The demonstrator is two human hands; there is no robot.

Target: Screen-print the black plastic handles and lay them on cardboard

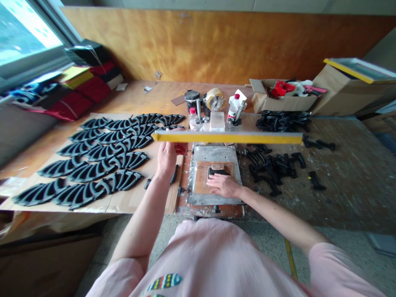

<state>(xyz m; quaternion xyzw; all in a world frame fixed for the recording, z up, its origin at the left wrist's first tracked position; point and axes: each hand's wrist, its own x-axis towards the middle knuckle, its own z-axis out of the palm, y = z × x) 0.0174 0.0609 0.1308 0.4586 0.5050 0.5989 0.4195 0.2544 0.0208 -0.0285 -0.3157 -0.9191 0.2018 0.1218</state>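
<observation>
My left hand (167, 156) is raised with its fingers curled round the left end of a yellow-edged frame (227, 137) that hangs level above the bench. Under the frame lies a metal plate (216, 153) with a brown pad. My right hand (223, 184) lies flat on that pad, fingers stretched out, touching a small black plastic part (216, 171). To the left, several black curved ribbed parts (93, 167) are laid in rows on cardboard (130, 202).
A heap of black parts (275, 165) lies right of the plate. Behind it stand a black jar (192, 100), a tape roll (215, 98) and small bottles (233, 107). Cardboard boxes (278, 101) sit at the back right. Folded coloured cloth (80, 88) lies at the back left.
</observation>
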